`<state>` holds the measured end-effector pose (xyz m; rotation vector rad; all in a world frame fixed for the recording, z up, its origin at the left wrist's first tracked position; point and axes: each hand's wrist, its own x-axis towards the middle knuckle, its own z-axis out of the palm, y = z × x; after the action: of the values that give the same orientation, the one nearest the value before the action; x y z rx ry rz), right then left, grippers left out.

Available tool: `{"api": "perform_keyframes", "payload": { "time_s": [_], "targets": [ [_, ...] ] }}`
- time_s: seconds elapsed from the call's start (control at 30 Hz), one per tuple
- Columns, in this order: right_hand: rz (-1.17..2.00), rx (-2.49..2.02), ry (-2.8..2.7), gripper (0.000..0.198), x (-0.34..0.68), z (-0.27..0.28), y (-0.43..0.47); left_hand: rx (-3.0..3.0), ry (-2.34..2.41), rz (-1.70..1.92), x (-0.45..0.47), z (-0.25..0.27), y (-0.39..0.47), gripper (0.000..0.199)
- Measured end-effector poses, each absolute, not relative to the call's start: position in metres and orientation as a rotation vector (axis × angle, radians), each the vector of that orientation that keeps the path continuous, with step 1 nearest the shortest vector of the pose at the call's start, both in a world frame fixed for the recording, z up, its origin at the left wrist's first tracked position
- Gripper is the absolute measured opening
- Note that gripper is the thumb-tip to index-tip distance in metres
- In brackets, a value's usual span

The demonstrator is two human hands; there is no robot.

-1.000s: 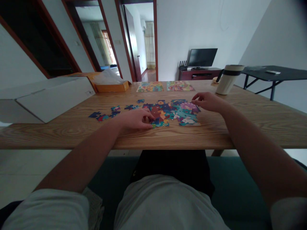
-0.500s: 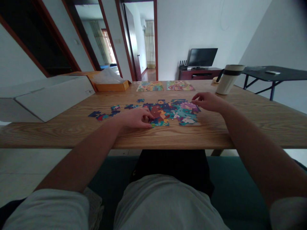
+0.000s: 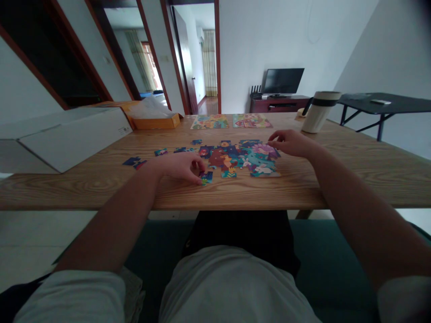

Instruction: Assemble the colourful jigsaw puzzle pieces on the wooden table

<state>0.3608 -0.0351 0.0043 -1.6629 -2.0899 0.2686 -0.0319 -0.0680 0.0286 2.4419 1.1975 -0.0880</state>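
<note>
A partly joined jigsaw puzzle (image 3: pixel 235 157) with colourful animals lies on the wooden table. Between thumb and fingers, my left hand (image 3: pixel 180 168) grips a blue and green puzzle piece (image 3: pixel 207 176), which sits apart from the joined part at its lower left. My right hand (image 3: pixel 289 142) rests at the puzzle's upper right edge, fingers curled by the purple area; whether a piece is between them is hidden. Loose puzzle pieces (image 3: pixel 131 161) are spread to the left, some partly covered by my left hand and forearm.
Two picture sheets (image 3: pixel 210 121) lie behind the puzzle. A white box (image 3: pixel 81 137) and an orange tray (image 3: pixel 158 122) with clear plastic stand at left. At back right is a cream tumbler (image 3: pixel 318 114) with a dark handle. The table's front edge (image 3: pixel 235 206) runs before my lap.
My left hand has moved left and slightly down, drawing the blue and green puzzle piece away from the joined part. My right hand has stayed at the puzzle's upper right.
</note>
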Motion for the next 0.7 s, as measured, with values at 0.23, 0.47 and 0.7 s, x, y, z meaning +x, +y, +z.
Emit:
{"api": "perform_keyframes", "payload": {
  "time_s": [0.23,0.47,0.7],
  "targets": [
    [0.261,-1.665,-2.111,0.022,0.358,0.007,-0.037,2.384,1.203,-0.001,-0.030,0.026,-0.069,0.048],
    [0.276,-1.654,-2.133,0.019,0.356,0.009,-0.039,2.473,1.128,0.108,-0.019,0.025,-0.068,0.052],
    [0.504,-1.459,-2.083,0.021,0.343,0.026,-0.057,2.480,1.000,0.289,0.009,0.042,-0.067,0.036]
  ]
}}
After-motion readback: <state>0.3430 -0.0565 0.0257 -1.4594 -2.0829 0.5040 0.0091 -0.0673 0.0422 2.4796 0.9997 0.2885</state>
